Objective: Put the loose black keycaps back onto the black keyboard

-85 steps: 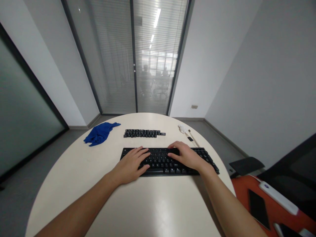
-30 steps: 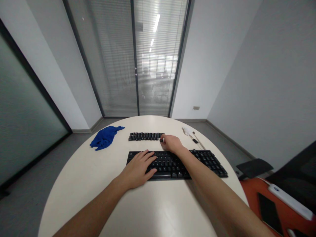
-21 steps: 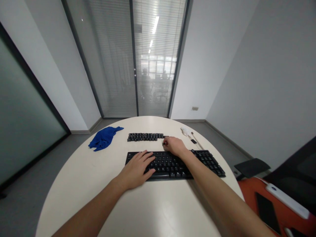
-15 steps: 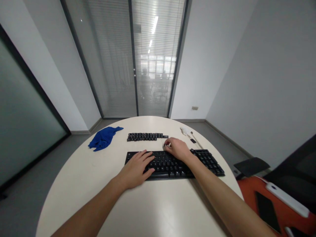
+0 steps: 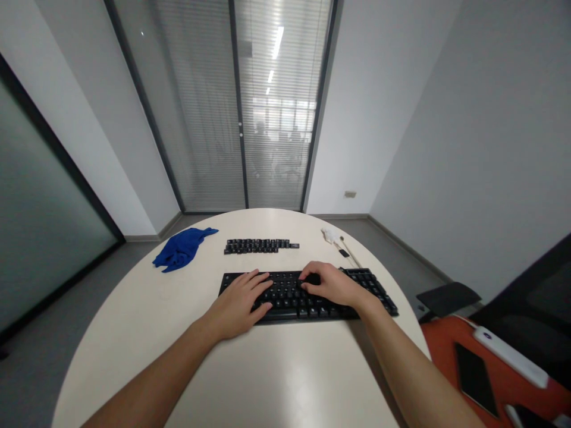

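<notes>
On the table's (image 5: 147, 356) left, a blue cloth (image 5: 182, 249) lies crumpled. Your left hand (image 5: 238, 303) rests on the keyboard (image 5: 289, 297), fingers spread. Beyond the board, loose keycaps (image 5: 254, 246) lie in rows; the work looks part done, since many other keys sit in place. Your right hand (image 5: 328, 283) curls over the keys, thumb and forefinger close; whether they pinch anything, I cannot tell.

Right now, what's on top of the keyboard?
Your left hand on the left part of the keyboard, and your right hand over the right-middle keys. Keys between them show; those under both hands are covered, as is anything beneath the right fingertips.
</notes>
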Available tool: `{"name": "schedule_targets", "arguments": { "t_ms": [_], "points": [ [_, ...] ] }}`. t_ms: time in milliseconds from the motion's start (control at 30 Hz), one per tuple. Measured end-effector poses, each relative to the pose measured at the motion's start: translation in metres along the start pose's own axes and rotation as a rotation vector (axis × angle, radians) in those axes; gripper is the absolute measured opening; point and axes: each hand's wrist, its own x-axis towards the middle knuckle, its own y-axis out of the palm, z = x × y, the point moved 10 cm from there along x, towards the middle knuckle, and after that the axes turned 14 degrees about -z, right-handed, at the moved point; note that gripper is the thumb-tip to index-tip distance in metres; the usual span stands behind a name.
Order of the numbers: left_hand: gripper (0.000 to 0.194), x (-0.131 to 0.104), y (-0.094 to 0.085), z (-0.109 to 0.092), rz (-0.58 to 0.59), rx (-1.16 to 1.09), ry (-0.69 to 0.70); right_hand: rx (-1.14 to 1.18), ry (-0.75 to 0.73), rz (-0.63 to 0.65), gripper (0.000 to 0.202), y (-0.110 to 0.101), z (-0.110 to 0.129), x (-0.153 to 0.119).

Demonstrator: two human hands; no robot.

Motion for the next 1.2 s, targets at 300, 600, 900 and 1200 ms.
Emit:
{"name": "schedule_targets", "arguments": {
  "t_ms": [300, 600, 900, 1200],
  "points": [
    [0.051, 0.0004, 0.0013, 0.0004, 0.021, 0.010, -0.015, 0.038, -0.042, 0.020, 0.014, 0.0041, -0.0001, -0.0006],
    [0.051, 0.0012, -0.0005, -0.0014, 0.005, 0.006, -0.001, -0.020, -0.046, 0.018, 0.015, 0.0054, 0.0002, 0.0005],
    [0.051, 0.0010, -0.0003, -0.0008, 0.014, 0.008, -0.007, -0.079, -0.077, 0.011, 0.016, 0.0035, 0.0053, 0.0003],
    [0.051, 0.0020, 0.0004, -0.0022, 0.038, 0.031, -0.006, -0.093, -0.082, 0.015, 0.015, 0.0040, 0.0045, 0.0009]
  ]
}}
